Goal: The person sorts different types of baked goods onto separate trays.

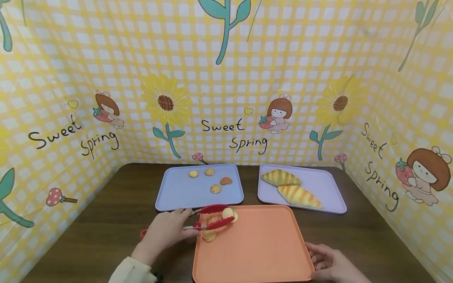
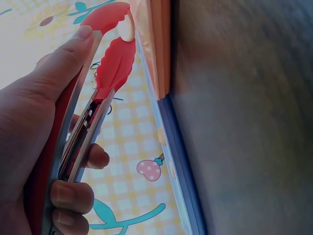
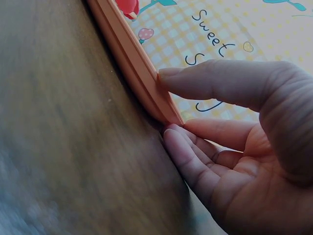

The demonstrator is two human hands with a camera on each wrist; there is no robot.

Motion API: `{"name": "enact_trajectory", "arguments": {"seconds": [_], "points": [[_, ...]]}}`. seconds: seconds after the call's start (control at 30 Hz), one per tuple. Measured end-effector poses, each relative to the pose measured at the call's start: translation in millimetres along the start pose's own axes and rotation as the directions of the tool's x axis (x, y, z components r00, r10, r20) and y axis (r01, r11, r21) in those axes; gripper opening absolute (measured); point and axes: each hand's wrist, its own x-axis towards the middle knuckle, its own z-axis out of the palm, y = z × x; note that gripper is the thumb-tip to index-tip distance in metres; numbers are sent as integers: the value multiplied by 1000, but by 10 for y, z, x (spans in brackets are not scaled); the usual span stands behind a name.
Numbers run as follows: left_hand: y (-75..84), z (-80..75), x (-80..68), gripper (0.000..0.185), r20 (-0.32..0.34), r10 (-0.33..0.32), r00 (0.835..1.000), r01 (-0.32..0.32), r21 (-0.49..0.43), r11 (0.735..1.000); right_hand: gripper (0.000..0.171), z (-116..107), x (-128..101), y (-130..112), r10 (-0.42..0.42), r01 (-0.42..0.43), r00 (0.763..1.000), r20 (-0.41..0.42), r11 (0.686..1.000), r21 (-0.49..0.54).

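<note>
- My left hand [image 1: 168, 230] is wrapped round the tongs [image 1: 219, 224], thumb on one arm and fingers curled about the other.
- The tong tips stand a little apart, with a pale biscuit [image 1: 228, 213] between them; from the left wrist view I judge it pinched by both tips.
- That biscuit is at the far left corner of the orange tray [image 1: 258, 243]. I cannot tell whether it touches the tray or hangs just above it.
- Another pale edge shows just beside it; whether that is a second piece, I cannot tell.
- My right hand [image 1: 334, 263] pinches the orange tray's right edge near the close corner, thumb on the rim and fingertips at its outer side and underneath.
- Near the held piece, a ridged biscuit [image 1: 209, 236] lies on the orange tray, and something similar shows between the tong arms, partly hidden.
- Behind, the blue tray [image 1: 173, 194] bears four small biscuits [image 1: 216, 189], and the purple tray [image 1: 325, 182] bears two croissants [image 1: 300, 196].
- The step in hand, as I judge it, is handling one small biscuit with the tongs while I steady the tray.
- The next move calls for light, even pressure on the tongs, clearance from the neighbouring biscuits, and a firm right-hand pinch so the tray doesn't slide.
</note>
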Motion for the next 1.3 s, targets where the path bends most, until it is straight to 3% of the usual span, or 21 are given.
{"name": "enact_trajectory", "arguments": {"seconds": [0.23,0.4,0.63,1.1,1.3], "points": [[-89,21,-3,54,-86,3,996,-3,6,1000,74,-10,-7,21,-3,3,1000,-2,1000,-16],[-176,56,27,59,-134,-44,990,46,10,999,74,-11,-1,34,-14,13,1000,-12,999,-48],[-267,27,94,68,-111,-139,984,140,-2,990,74,-24,11,19,26,-26,1000,-10,999,-41],[-500,91,344,66,-124,-225,966,227,1,974,71,-38,10,23,-17,18,1000,11,999,-36],[-610,179,456,68,-87,-262,961,263,-6,965,66,-38,6,28,-34,35,999,21,999,-26]]}}
